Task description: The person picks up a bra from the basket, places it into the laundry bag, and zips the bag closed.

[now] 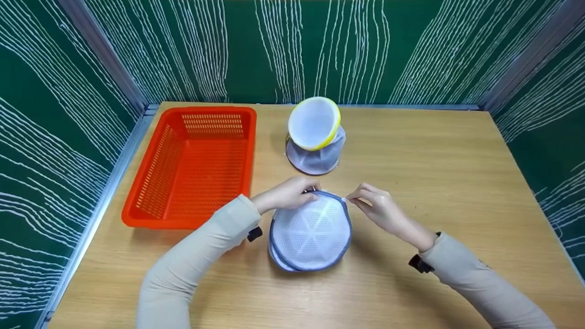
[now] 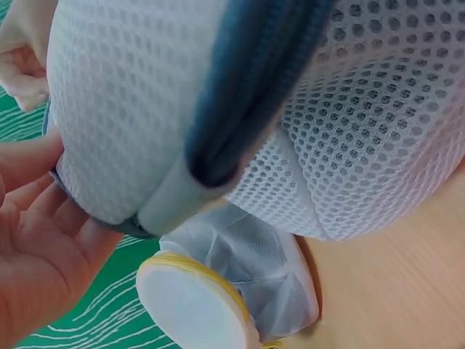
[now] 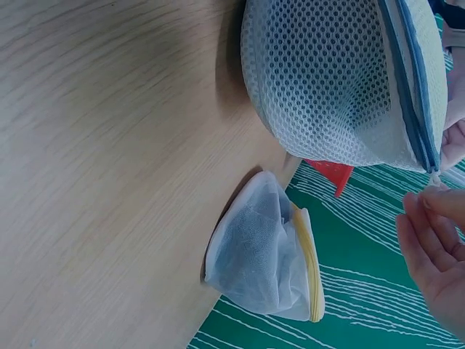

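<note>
A round white mesh laundry bag (image 1: 313,230) with blue-grey zipper trim stands on the table in front of the person. At its upper edge, the left hand (image 1: 292,192) grips the rim, thumb on the mesh top; in the left wrist view its fingers (image 2: 87,243) curl behind the edge. The right hand (image 1: 377,205) pinches a small white zipper pull (image 3: 434,179) at the bag's upper right. Along the bag's side the blue zipper (image 3: 418,94) shows in the right wrist view. Whether it is closed all round cannot be seen.
Behind the laundry bag stands a second white mesh bag (image 1: 315,157) with a yellow-edged round top (image 1: 314,123), tilted. An orange-red plastic basket (image 1: 251,151) with slotted walls is at the left. Green, white-streaked panels (image 1: 242,50) border the wooden table (image 1: 434,173).
</note>
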Demonstrator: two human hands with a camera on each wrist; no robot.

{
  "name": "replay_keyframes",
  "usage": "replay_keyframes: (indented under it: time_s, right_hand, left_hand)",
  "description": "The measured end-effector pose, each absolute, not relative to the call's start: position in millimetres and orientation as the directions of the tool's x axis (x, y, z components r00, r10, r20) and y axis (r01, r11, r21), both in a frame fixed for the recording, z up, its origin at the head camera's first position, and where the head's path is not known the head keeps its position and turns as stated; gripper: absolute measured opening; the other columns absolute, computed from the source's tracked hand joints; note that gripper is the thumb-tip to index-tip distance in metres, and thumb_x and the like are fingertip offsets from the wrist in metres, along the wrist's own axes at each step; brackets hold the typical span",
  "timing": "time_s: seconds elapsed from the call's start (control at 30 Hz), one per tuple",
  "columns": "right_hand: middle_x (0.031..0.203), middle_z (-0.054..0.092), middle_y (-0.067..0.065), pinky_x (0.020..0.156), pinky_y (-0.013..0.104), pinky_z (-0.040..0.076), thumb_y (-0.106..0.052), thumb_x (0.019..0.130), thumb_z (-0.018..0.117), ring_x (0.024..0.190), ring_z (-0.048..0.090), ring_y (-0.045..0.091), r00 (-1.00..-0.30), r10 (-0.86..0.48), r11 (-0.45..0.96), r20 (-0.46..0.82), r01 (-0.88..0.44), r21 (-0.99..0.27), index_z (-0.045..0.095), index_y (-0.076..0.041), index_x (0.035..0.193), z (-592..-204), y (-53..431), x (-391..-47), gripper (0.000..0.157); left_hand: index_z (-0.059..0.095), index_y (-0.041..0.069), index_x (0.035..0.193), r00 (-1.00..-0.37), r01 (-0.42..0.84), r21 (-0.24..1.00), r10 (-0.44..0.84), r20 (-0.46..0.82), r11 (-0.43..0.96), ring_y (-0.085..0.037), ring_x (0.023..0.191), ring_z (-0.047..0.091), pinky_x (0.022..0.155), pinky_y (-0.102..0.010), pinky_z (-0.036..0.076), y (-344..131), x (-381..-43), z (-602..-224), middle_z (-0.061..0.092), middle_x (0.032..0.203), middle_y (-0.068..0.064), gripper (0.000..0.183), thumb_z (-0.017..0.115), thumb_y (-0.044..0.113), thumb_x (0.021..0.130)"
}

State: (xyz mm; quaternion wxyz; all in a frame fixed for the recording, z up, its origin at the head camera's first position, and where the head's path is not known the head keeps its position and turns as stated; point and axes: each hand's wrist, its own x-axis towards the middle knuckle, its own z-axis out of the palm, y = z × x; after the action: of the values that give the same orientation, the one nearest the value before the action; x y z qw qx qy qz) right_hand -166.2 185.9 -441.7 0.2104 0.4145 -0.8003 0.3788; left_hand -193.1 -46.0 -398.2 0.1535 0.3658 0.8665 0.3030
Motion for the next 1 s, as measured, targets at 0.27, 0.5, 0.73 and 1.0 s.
replay_keyframes:
  time_s: [0.27, 0.5, 0.73, 1.0]
  right_hand:
    - [0.073, 0.057, 0.004, 0.066, 0.015, 0.046, 0.019, 0.066, 0.064, 0.066, 0.056, 0.017, -0.554, -0.505, 0.354, 0.662, -0.832, -0.427, 0.064, 0.001, 0.080, -442, 185, -165, 0.023]
    - [0.073, 0.057, 0.004, 0.066, 0.013, 0.046, 0.020, 0.065, 0.064, 0.068, 0.056, 0.015, -0.568, -0.496, 0.363, 0.657, -0.823, -0.437, 0.064, 0.000, 0.080, -444, 187, -164, 0.025]
    - [0.072, 0.057, 0.005, 0.064, 0.013, 0.046, 0.021, 0.063, 0.065, 0.065, 0.056, 0.017, -0.577, -0.453, 0.370, 0.680, -0.816, -0.445, 0.064, 0.001, 0.078, -446, 191, -163, 0.025]
    - [0.074, 0.059, 0.006, 0.065, 0.013, 0.046, 0.020, 0.064, 0.065, 0.066, 0.057, 0.019, -0.595, -0.433, 0.391, 0.677, -0.801, -0.454, 0.065, 0.001, 0.081, -448, 196, -163, 0.025]
  left_hand:
    - [0.058, -0.002, 0.097, -0.779, 0.441, 0.697, 0.627, -0.016, 0.565, -0.023, 0.097, 0.055, 0.087, -0.033, 0.043, -55, -184, -403, 0.061, 0.097, -0.013, 0.013, 0.054, 0.005, 0.086]
    - [0.057, -0.003, 0.097, -0.838, 0.399, 0.723, 0.544, 0.039, 0.563, -0.024, 0.096, 0.057, 0.085, -0.033, 0.044, -57, -174, -407, 0.062, 0.098, -0.015, 0.014, 0.053, 0.005, 0.086]
    - [0.056, -0.004, 0.095, -0.904, 0.372, 0.765, 0.394, 0.168, 0.526, -0.024, 0.091, 0.059, 0.080, -0.032, 0.047, -62, -168, -414, 0.063, 0.095, -0.018, 0.012, 0.054, 0.002, 0.085]
    - [0.055, -0.004, 0.096, -0.955, 0.279, 0.835, 0.226, 0.190, 0.475, -0.023, 0.086, 0.058, 0.075, -0.032, 0.047, -62, -158, -425, 0.063, 0.095, -0.018, 0.012, 0.052, 0.002, 0.086]
